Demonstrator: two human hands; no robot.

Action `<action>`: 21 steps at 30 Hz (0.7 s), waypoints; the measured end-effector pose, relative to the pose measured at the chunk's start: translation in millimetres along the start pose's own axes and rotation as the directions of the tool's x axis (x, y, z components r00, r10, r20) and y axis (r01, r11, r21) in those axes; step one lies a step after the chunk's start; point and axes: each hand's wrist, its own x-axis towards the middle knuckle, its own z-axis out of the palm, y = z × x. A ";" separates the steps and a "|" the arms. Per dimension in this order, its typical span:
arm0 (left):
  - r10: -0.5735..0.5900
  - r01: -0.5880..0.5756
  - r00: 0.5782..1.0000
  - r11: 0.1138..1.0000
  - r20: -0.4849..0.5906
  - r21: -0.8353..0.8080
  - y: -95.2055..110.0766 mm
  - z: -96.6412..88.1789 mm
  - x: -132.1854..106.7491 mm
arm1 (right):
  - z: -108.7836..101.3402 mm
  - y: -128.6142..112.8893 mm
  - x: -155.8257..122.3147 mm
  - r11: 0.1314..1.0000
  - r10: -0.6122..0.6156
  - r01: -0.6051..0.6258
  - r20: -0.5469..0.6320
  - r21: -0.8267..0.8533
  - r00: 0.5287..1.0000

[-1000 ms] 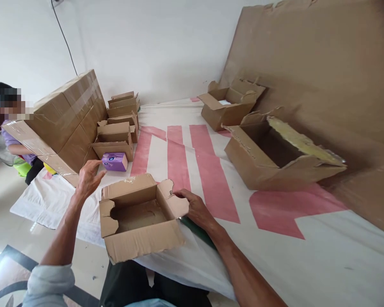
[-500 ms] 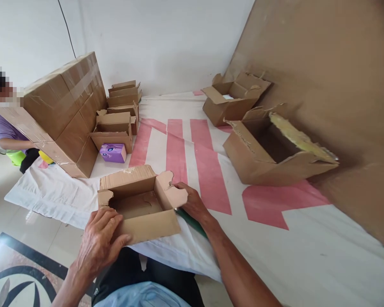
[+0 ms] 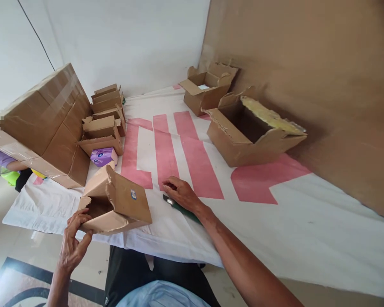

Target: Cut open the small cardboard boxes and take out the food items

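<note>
My left hand (image 3: 72,241) grips the near edge of a small open cardboard box (image 3: 115,202), which is tipped on its side with its opening facing left. A small sticker shows on its upturned bottom. My right hand (image 3: 181,194) rests on the white and pink sheet (image 3: 185,153), fingers curled over the end of a green-handled cutter (image 3: 179,208) lying there. A purple packet (image 3: 103,156) lies just beyond the tipped box.
A large taped carton (image 3: 45,123) stands at left with several small open boxes (image 3: 104,121) behind the packet. Two bigger open boxes (image 3: 249,132) sit at the far right beside a leaning cardboard sheet (image 3: 307,85). Another person (image 3: 0,160) sits at far left.
My left hand has tipped the small box over onto its side, toward the left. My right hand let go of the box flap and dropped onto the cutter on the sheet.
</note>
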 end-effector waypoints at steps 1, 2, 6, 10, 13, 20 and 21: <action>-0.012 0.013 1.000 1.000 0.005 -0.018 -4.2 -2.1 0.3 | 0.0 0.1 0.5 1.000 -0.005 0.005 -0.003 0.000 1.000; -0.020 0.020 1.000 0.999 0.011 -0.034 -7.3 -3.6 0.3 | 0.1 0.2 0.8 1.000 -0.010 0.010 -0.005 -0.002 1.000; -0.055 0.057 0.998 0.995 0.030 -0.076 -12.1 -5.4 -1.0 | -0.2 -0.5 1.0 0.999 -0.029 0.029 -0.007 -0.015 1.000; -0.087 0.090 0.996 0.992 0.029 -0.092 -14.2 -5.4 -2.2 | -1.9 -4.7 0.6 0.999 -0.050 0.050 -0.006 -0.021 0.999; -0.087 0.089 0.996 0.992 0.028 -0.091 -15.7 -5.6 -1.9 | -2.4 -11.3 1.4 0.998 -0.067 0.067 -0.004 -0.020 0.998; -0.043 0.044 0.999 0.998 0.018 -0.049 -10.0 -4.4 0.1 | 5.1 -55.0 -10.1 0.957 -0.252 0.265 -0.115 0.122 0.961; -0.038 0.039 0.999 0.998 0.020 -0.041 -8.8 -4.2 0.1 | 6.6 -64.5 -15.2 0.938 -0.310 0.325 -0.128 0.117 0.942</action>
